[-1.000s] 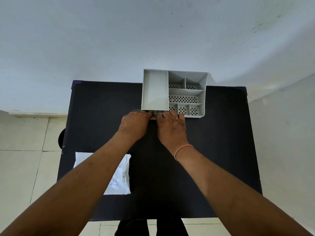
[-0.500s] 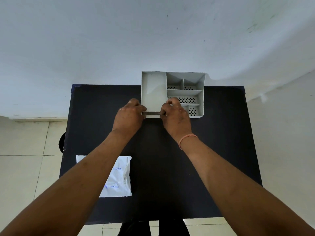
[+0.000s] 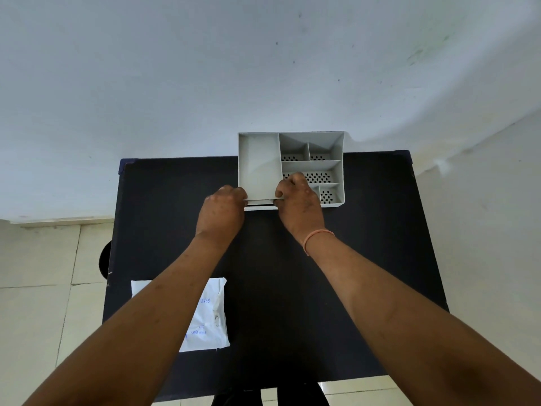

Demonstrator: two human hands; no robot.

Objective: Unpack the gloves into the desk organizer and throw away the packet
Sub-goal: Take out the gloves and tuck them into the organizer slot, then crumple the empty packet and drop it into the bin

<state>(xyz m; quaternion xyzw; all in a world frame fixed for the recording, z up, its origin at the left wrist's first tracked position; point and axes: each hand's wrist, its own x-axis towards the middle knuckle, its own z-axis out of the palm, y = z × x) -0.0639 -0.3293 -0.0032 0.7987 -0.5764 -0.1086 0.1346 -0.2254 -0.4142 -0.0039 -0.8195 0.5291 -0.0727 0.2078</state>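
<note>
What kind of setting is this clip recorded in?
Probably a plain indoor room set up for the task: a small black table pushed against a bare white wall, pale floor tiles, and only a grey desk organizer and white packet on it.

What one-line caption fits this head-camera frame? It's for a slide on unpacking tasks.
Both hands, left hand and right hand, grip the grey desk organizer's near edge; the white glove packet lies behind on the black table.

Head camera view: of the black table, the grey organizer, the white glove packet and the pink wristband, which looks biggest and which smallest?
1. black table, by far the largest.
2. grey organizer.
3. white glove packet: partly hidden by the left arm and nearer the camera, so its rank against the organizer is unsure.
4. pink wristband, smallest.
</note>
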